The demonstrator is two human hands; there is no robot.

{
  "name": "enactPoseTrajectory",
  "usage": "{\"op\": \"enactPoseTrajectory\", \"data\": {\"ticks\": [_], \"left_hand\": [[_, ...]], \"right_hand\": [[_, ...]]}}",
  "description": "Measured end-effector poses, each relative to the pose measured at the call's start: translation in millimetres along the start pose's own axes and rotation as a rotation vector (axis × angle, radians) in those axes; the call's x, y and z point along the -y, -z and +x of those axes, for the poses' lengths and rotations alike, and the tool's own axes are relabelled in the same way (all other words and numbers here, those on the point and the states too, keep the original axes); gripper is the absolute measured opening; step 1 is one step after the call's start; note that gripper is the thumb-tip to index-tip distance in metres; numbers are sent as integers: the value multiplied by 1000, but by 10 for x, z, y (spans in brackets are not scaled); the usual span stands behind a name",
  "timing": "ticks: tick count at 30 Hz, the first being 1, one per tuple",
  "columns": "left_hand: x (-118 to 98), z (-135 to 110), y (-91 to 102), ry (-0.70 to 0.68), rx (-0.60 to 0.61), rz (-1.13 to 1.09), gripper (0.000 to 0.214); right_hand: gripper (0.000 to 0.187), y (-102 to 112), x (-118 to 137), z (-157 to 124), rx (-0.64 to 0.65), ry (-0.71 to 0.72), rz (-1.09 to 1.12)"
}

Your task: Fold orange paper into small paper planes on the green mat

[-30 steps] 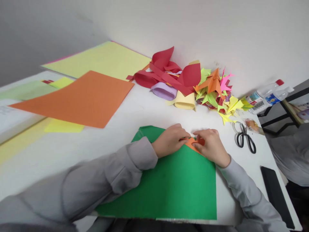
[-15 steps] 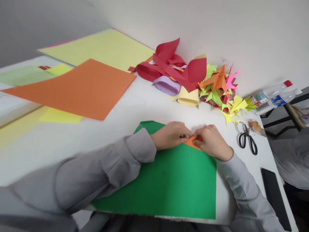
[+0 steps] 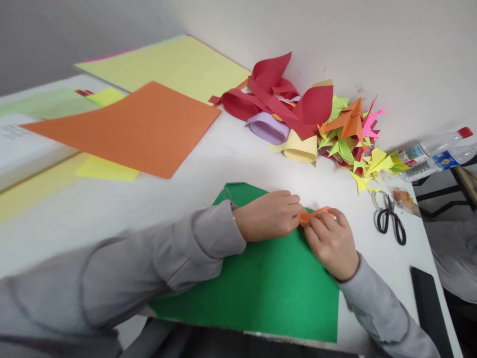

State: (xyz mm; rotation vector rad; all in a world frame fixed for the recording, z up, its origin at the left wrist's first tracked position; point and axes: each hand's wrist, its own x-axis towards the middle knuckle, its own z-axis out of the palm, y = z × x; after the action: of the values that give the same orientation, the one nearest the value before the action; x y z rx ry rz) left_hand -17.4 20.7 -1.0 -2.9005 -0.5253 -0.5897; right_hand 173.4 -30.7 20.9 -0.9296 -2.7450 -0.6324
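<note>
A small folded piece of orange paper (image 3: pixel 315 214) is pinched between my two hands above the far right edge of a large green sheet (image 3: pixel 283 283). My left hand (image 3: pixel 269 215) is closed on its left end, with the fingertips hidden behind the knuckles. On the other end, my right hand (image 3: pixel 330 243) grips the paper between thumb and fingers. The green sheet lies on the white table, partly covered by my left forearm.
A big orange sheet (image 3: pixel 149 132) lies at left, before a yellow sheet (image 3: pixel 175 64). Rolled red paper shapes (image 3: pixel 276 99) and folded paper pieces (image 3: pixel 346 129) line the wall. Scissors (image 3: pixel 390 221), a black phone-like slab (image 3: pixel 430 311) and plastic bottles (image 3: pixel 436 151) are on the right.
My right hand has turned and come slightly nearer, and the orange paper now shows beyond its fingers. My left hand has curled more tightly. The view has shifted a little.
</note>
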Motion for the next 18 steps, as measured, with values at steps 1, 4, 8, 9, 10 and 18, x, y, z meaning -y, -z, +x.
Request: {"op": "enactPoseTrajectory", "data": {"ticks": [1,4,8,9,10,18], "left_hand": [[-7,-10,6,2,-12,11,29],[-42,-29,12,-28,-63,17,28],[-77,-40,-1,-67,-100,4,26],[-75,-44,-3,-71,-97,5,26],[-68,-49,-3,-72,-94,8,27],[19,-119,46,-54,-66,-73,28]], "right_hand": [[30,0,10,-1,0,-18,1],[27,-4,37,2,13,-79,-9],[23,-17,67,-7,39,-84,1],[23,-22,75,-15,34,-78,3],[23,-27,83,-24,27,-70,-1],[26,-71,152,-81,24,-54,10]]}}
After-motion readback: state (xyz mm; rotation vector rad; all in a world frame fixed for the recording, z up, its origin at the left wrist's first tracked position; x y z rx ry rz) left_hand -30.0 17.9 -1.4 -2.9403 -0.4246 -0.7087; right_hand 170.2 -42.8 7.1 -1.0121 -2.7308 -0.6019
